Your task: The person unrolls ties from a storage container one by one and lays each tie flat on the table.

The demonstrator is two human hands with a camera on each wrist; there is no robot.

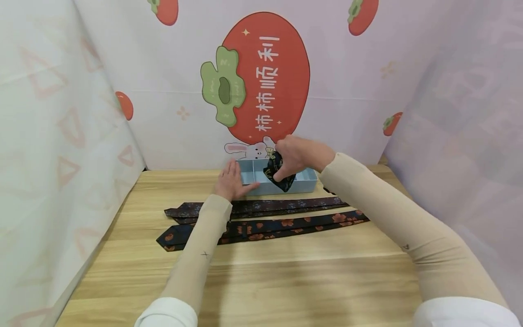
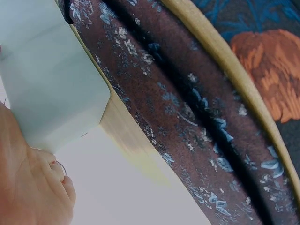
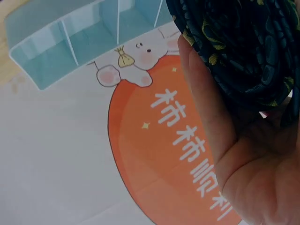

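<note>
Arms (image 1: 202,254) extend forward: left hand (image 1: 231,181) spread against box (image 1: 265,188), right hand (image 1: 300,154) gripping rolled tie (image 1: 284,184) above it; backdrop (image 1: 267,84) carries sideways text "柿柿顺利".

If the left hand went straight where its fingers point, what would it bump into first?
Probably the cloth backdrop, around the printed bunny's ear, though the gap before it is hard to judge.

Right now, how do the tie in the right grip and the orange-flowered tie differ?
The held tie is rolled up; the orange-flowered tie lies stretched out.
The held tie is in the right grip; the orange-flowered tie rests on the table.
The held tie shows yellowish motifs; the orange-flowered tie, orange blooms.
Shared: both are dark, patterned fabric.
</note>
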